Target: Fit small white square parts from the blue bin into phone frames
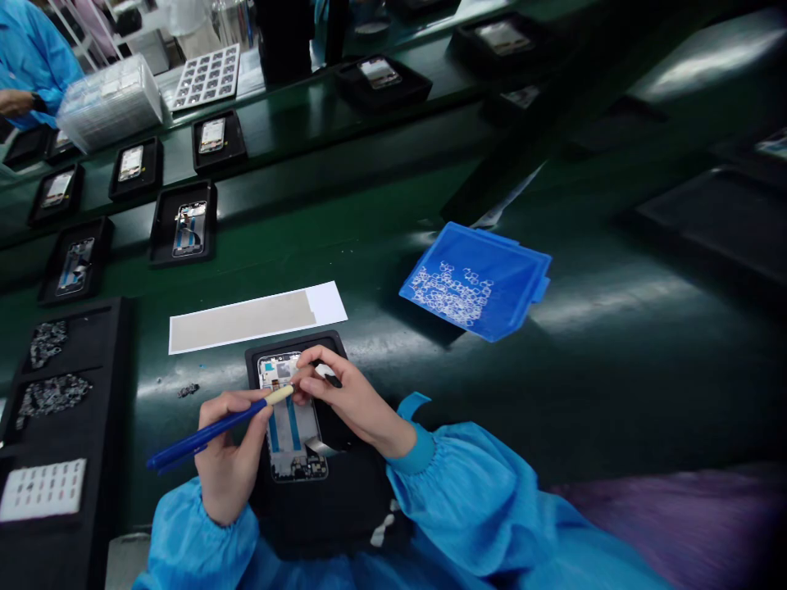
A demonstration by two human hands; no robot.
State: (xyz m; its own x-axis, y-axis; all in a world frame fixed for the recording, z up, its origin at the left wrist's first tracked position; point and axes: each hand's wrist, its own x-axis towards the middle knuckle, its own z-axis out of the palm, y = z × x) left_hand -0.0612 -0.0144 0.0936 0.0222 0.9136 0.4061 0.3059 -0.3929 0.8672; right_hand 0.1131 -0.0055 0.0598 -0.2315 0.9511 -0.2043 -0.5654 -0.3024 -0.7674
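An opened phone (288, 426), its inner frame and boards showing, lies in a black tray (338, 348) right in front of me. My left hand (230, 459) is closed around a blue pen-like tool (209, 434), whose cream-coloured end (279, 395) is over the upper part of the phone. At the phone's top right, the fingers of my right hand (350, 397) are pinched together. A small dark piece shows by those fingers, but I cannot make out what they hold. Blue strips run along the middle of the phone frame.
Beyond the tray lies a pale strip sheet (246, 321). A blue bin (485, 246) of small clear rings stands to the right. The black compartment tray (111, 369) at left holds small dark parts. More phone trays (184, 260) line the bench; a co-worker's blue sleeve (37, 49) shows far left.
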